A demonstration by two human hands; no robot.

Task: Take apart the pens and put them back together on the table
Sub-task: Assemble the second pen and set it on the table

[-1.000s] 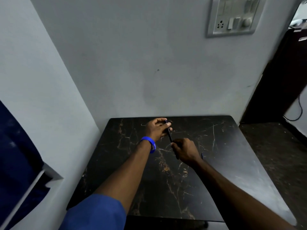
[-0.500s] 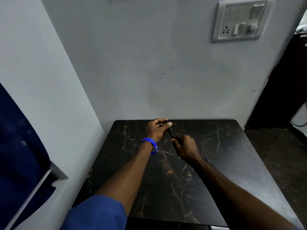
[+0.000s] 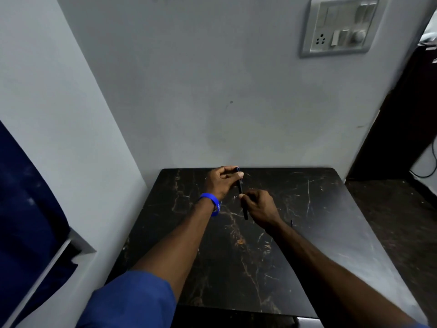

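Head cam looks down on a black marble-pattern table [image 3: 307, 245] w/ pale and orange veins, pushed into a corner of grey walls. Both bare forearms reach out over it to the far half of the top.

Left hand [image 3: 221, 182] sits near the table's back edge, fingers curled round the upper end of a dark pen [image 3: 241, 192]; thumb and forefinger pinch it close to the top, where a bit of blue shows at the tip. Right hand [image 3: 259, 205] is just below and to the right, closed on the pen's lower-mid section, knuckles up. So both hands grasp the same pen, one at each end, nearly touching each other. Pen runs roughly vertical in frame, tilted slightly, its bottom end poking out under the right hand, above the tabletop; can't tell whether that end touches the surface. Whether cap or barrel has separated at all: too small to tell.

Left wrist wears a blue wristband [image 3: 211, 204], and a blue sleeve [image 3: 132, 301] covers the left upper arm at the bottom edge. A thin small dark item [image 3: 291, 223] lies on the table just right of the right wrist; can't make out what it is.

Switch panel [image 3: 340, 26] w/ socket and dial is on the wall, upper right. Dark blue cloth [image 3: 26, 197] fills the left edge.
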